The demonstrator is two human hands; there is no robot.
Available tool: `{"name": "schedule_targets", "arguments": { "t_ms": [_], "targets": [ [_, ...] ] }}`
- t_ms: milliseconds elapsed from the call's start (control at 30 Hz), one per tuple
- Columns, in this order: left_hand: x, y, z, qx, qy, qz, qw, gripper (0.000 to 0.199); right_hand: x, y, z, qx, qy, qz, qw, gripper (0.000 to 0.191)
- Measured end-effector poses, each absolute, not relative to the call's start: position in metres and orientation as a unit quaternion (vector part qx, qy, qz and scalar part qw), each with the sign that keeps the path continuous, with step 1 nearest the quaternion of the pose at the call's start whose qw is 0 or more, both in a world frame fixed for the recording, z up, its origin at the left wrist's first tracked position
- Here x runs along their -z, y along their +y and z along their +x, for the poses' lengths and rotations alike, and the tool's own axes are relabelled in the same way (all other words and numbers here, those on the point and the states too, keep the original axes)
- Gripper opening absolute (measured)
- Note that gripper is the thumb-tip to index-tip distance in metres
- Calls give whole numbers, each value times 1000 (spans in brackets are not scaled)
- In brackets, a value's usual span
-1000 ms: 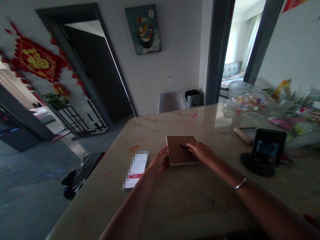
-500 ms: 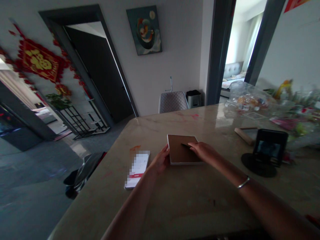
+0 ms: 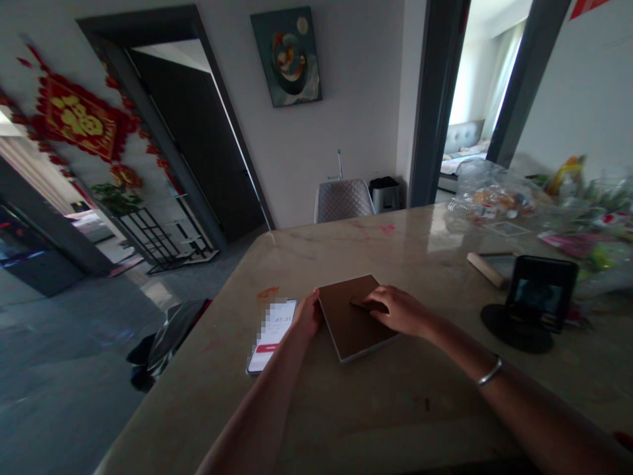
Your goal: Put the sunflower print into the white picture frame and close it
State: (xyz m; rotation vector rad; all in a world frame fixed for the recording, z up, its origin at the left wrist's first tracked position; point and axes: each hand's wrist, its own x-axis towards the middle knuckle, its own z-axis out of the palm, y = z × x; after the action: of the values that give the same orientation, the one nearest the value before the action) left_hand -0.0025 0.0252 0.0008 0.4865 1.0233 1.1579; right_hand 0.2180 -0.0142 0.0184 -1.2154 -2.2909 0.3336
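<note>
A flat, brown, rectangular panel with a pale rim [image 3: 351, 330] lies turned at an angle on the table. My left hand [image 3: 309, 313] grips its left edge, the fingers partly hidden behind it. Over the panel's right part, my right hand [image 3: 395, 310] pinches a small, dark, thin piece [image 3: 360, 304] whose tip points left across the brown face. What this piece is, I cannot make out. A phone with a lit, partly blurred screen [image 3: 277, 330] lies just left of my left forearm.
On the right of the stone-topped table [image 3: 386, 409] stand a dark device on a round base [image 3: 541, 290] and a wood-edged tray-like item [image 3: 487, 269]. Clear plastic wrapping [image 3: 494, 191] is heaped behind them. A quilted chair [image 3: 343, 201] is beyond the far edge.
The panel has turned on the table, its near corner now closer to me. My left hand has shifted slightly left with its edge, and my right hand has come a little nearer.
</note>
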Motion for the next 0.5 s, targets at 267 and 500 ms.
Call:
{"name": "schedule_targets", "arguments": {
  "t_ms": [267, 500],
  "targets": [
    [-2, 26, 1, -518, 457, 232, 685, 20, -19, -17, 220, -166, -844, -445, 250, 31],
    [-4, 26, 4, -508, 470, 228, 685, 30, -15, -16, 214, -200, -829, -447, 271, 33]
  ]
}}
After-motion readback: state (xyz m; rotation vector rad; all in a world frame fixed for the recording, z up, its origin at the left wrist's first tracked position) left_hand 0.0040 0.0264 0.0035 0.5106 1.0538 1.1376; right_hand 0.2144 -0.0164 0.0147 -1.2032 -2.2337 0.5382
